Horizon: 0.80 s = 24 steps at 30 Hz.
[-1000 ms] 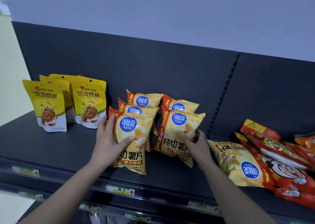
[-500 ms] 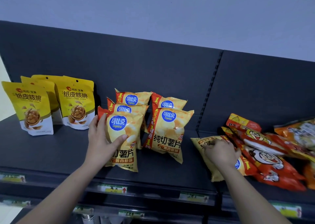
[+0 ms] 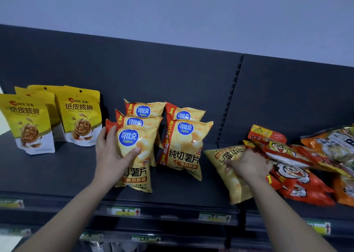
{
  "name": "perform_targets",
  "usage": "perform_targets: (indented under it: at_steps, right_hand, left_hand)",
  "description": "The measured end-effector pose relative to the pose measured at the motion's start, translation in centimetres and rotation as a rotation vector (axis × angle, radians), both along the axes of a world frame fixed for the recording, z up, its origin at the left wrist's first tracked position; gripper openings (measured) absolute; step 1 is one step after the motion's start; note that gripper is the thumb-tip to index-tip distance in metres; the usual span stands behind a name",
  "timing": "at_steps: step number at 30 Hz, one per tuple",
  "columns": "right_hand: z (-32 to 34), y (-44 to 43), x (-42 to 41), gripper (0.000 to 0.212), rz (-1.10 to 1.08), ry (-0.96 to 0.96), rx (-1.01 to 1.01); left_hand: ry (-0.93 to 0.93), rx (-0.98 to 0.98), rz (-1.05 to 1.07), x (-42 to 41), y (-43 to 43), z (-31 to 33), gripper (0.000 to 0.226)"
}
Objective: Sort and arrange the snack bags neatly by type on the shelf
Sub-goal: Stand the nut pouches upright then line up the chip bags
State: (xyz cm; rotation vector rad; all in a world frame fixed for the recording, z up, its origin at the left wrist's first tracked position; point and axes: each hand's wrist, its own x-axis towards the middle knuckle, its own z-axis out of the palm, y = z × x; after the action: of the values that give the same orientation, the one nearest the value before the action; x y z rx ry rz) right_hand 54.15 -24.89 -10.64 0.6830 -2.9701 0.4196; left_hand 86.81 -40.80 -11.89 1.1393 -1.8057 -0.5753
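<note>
On the dark shelf [image 3: 57, 175], the left hand [image 3: 112, 157] clasps the nearest upright chip bag [image 3: 137, 156]; the right hand [image 3: 249, 165] grips a tilted chip bag [image 3: 228, 167] beside red packets [image 3: 298, 177]. Farther back stand 4 chip bags [image 3: 183, 148] and, far left, walnut pouches [image 3: 80, 115].

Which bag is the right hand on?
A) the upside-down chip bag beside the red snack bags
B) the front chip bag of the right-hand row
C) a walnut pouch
A: the right hand lies on the upside-down chip bag, whose print reads inverted.
</note>
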Motion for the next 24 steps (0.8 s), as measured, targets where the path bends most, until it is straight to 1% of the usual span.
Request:
perform_targets:
  at_steps: [2, 4, 6, 7, 10, 13, 15, 16, 17, 18, 20, 21, 22, 24]
  right_hand:
    - [0.8, 0.2, 0.3, 0.082, -0.045, 0.100, -0.166]
    - [2.3, 0.6, 0.8, 0.083, -0.069, 0.195, -0.389]
    - [4.3, 0.8, 1.3, 0.084, -0.051, 0.292, -0.562]
    - [5.2, 0.7, 1.7, 0.084, -0.021, 0.338, -0.615]
    - [7.7, 0.4, 3.6, 0.086, 0.171, 0.479, -0.662]
    - [9.0, 0.3, 5.5, 0.087, 0.519, 0.685, -0.600]
    - [9.6, 0.3, 7.0, 0.084, 0.752, 0.768, -0.536]
    - [9.8, 0.3, 7.8, 0.082, 0.844, 0.782, -0.494]
    - [9.9, 0.2, 8.6, 0.080, 0.916, 0.782, -0.448]
    - [9.8, 0.2, 9.2, 0.079, 0.974, 0.776, -0.404]
    - [9.3, 0.2, 9.8, 0.079, 1.058, 0.762, -0.335]
    - [9.0, 0.2, 9.9, 0.080, 1.089, 0.750, -0.309]
    - [8.6, 0.2, 9.8, 0.081, 1.113, 0.733, -0.294]
    - [7.8, 0.0, 9.8, 0.087, 1.123, 0.692, -0.296]
  left_hand:
    - [-0.014, -0.013, 0.004, 0.0, -0.1, 0.2, 0.102]
    - [-0.048, -0.054, 0.029, 0.0, 0.0, 0.5, 0.102]
    - [-0.091, -0.122, 0.049, -0.5, 0.3, 0.9, 0.102]
    - [-0.108, -0.158, 0.050, -0.8, 0.5, 1.2, 0.101]
    - [-0.150, -0.276, -0.005, -2.5, 1.3, 2.5, 0.094]
    - [-0.158, -0.341, -0.119, -4.3, 2.1, 4.1, 0.089]
    - [-0.123, -0.353, -0.198, -5.0, 2.9, 5.3, 0.091]
    - [-0.097, -0.330, -0.253, -5.3, 3.5, 6.1, 0.093]
    - [-0.059, -0.268, -0.330, -5.4, 4.1, 6.9, 0.094]
    - [0.009, -0.160, -0.423, -5.5, 4.7, 7.6, 0.093]
    - [0.198, 0.119, -0.561, -5.4, 5.4, 8.2, 0.099]
    - [0.258, 0.210, -0.579, -5.3, 5.4, 8.1, 0.103]
    - [0.273, 0.259, -0.576, -5.1, 5.4, 7.9, 0.106]
    - [0.293, 0.330, -0.556, -5.0, 5.3, 7.4, 0.098]
